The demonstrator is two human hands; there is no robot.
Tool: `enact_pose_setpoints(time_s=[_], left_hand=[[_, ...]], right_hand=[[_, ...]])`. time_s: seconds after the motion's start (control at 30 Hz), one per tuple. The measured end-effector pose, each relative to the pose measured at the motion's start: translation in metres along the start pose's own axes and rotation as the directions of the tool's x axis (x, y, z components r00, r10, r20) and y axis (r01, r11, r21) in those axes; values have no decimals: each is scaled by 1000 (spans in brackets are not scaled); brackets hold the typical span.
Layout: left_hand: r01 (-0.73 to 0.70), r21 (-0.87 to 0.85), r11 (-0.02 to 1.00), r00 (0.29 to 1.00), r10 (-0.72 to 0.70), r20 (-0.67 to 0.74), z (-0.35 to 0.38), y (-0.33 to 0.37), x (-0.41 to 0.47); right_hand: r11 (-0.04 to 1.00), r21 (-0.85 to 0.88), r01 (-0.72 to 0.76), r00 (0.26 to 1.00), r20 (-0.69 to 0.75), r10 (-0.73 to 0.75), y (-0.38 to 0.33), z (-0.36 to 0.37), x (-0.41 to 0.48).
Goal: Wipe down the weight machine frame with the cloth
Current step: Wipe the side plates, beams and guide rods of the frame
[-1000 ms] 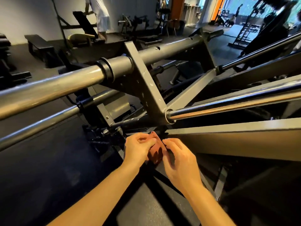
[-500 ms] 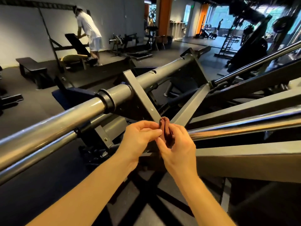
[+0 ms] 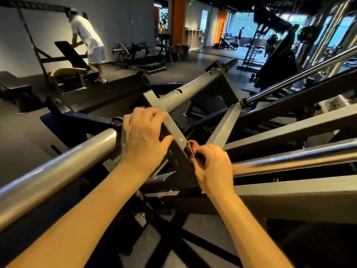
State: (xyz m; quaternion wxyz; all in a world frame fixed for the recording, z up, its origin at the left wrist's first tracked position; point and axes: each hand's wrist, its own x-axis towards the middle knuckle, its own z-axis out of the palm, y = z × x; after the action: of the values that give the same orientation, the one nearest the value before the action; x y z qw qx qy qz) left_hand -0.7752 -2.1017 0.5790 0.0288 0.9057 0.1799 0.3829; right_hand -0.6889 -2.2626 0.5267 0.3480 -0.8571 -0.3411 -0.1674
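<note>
The right hand [image 3: 212,167], just right of the frame's centre, is closed round a small reddish-brown cloth [image 3: 193,149]. The cloth is bunched tight, and only a wad shows above the thumb and forefinger. That wad sits against the right edge of a flat grey brace [image 3: 173,130] that runs diagonally up and to the left. Whether it presses firmly or only touches cannot be told.

The left hand [image 3: 144,138], at centre left, grips the weight machine frame [image 3: 289,192] where the brace crosses a thick round tube [image 3: 58,167]. Its fingers curl over the far edge and the thumb reaches across the brace's face.

The step in hand looks like wiping this brace. So little cloth is exposed that each stroke would clean only a narrow strip. It would do better to open the wad and lay a flat pad on the metal. Then draw it along the length of the brace in overlapping passes, covering the face as well as the edge, with care round the small holes in the face. The left hand steadies the body well, but it covers part of the brace, so it should shift once the cloth gets there.

A chrome rod [image 3: 289,157] runs off to the right, just beside the right hand. More grey beams fan out toward the right edge. In the upper left, well apart, a person in white [image 3: 87,35] bends over an inclined bench [image 3: 71,53].
</note>
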Motion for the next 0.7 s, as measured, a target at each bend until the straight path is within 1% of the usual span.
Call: enact_pose_setpoints(time_s=[0.07, 0.13, 0.17, 0.23, 0.27, 0.33, 0.4, 0.47, 0.53, 0.57, 0.67, 0.7], left_hand=[[-16, 115, 993, 999, 12, 34, -1, -4, 6], [-31, 193, 981, 998, 19, 61, -1, -5, 12], [-34, 220, 975, 997, 19, 71, -1, -5, 16], [-20, 247, 969, 997, -1, 83, -2, -6, 25], [-6, 252, 968, 996, -17, 89, -3, -7, 30], [16, 256, 967, 994, -42, 96, -4, -12, 40], [32, 251, 967, 993, -58, 99, -5, -14, 48], [48, 243, 969, 992, -74, 101, -4, -14, 52], [62, 236, 970, 992, -85, 89, -1, -14, 53], [66, 226, 972, 993, -86, 80, 0, -15, 52], [71, 186, 980, 995, -83, 59, 1, -17, 50], [69, 182, 981, 995, -82, 62, 1, -17, 50]], right_hand=[[996, -90, 17, 999, 32, -14, -2, -2, -11], [976, -216, 17, 994, 111, 7, -6, -9, -8], [969, -248, 8, 987, 158, 32, -6, -10, -5], [977, -213, -29, 971, 225, 78, -6, -13, 2], [986, -155, -54, 971, 220, 88, -6, -13, 5], [997, -29, -75, 980, 184, 79, -7, -8, 15], [996, 77, -39, 993, 118, 30, -12, 3, 38], [992, 123, 3, 996, 94, -15, -18, 9, 59], [992, 117, 47, 990, 125, -61, -15, 7, 56], [995, 75, 71, 986, 148, -82, -7, 4, 43], [981, -126, 147, 966, 231, -115, 11, -6, 0], [979, -125, 164, 960, 247, -129, 15, -4, -5]])
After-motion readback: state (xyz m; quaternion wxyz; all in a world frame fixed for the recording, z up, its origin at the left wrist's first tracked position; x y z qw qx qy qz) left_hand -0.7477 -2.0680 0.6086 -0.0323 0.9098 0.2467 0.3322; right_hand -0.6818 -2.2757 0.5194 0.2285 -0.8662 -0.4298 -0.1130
